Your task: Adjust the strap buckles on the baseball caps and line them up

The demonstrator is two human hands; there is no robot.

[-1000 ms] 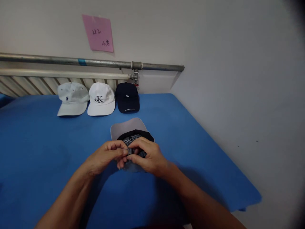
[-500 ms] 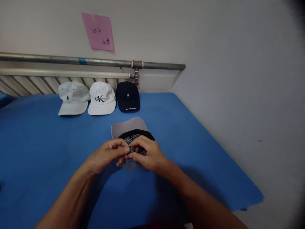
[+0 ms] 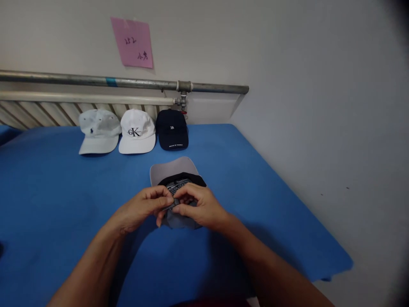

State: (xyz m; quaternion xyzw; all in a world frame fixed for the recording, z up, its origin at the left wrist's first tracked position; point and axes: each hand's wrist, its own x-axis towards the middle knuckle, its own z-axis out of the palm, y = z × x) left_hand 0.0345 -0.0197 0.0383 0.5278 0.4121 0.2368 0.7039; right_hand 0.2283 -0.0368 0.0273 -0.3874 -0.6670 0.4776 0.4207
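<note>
A grey baseball cap (image 3: 174, 167) lies upside down on the blue table, its brim pointing away from me and its dark inner band showing. Over the near side of the cap, both hands meet at its back strap (image 3: 173, 204). My left hand (image 3: 145, 205) pinches the strap between thumb and forefinger from the left. From the right, my right hand (image 3: 201, 205) pinches the same strap close to the left fingertips. Fingers cover part of the strap and the cap's inside, so its fastening is hard to make out.
Behind stand a pale cap (image 3: 99, 130), a white cap (image 3: 137, 131) and a navy cap (image 3: 172, 130) in a row on the blue table (image 3: 243, 179). A radiator (image 3: 41, 113), metal pipes (image 3: 140, 83) and a pink note (image 3: 132, 42) line the wall. Another wall borders the right.
More of the strap shows between my fingers, now slanting. My hands have barely shifted, and the cap stays nearly in place.
</note>
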